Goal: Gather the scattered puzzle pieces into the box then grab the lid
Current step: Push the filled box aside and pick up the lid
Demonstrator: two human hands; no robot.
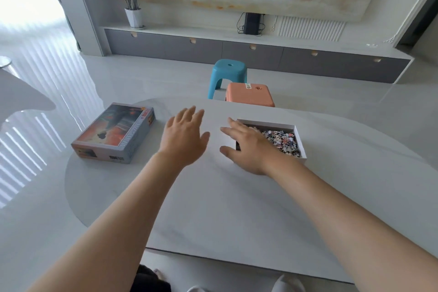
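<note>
Puzzle pieces (283, 141) lie in box (299, 136), approx. 3 o'clock on table (213, 197); none seen loose, so gathering looks done. Lid (113, 133) at 9 o'clock, untouched. Right hand (246, 149) over box edge, left hand (183, 136) mid-table; both splayed, empty.

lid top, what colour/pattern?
The lid carries a printed picture, mostly orange and grey-blue, with grey sides; the head view shows it.
</note>
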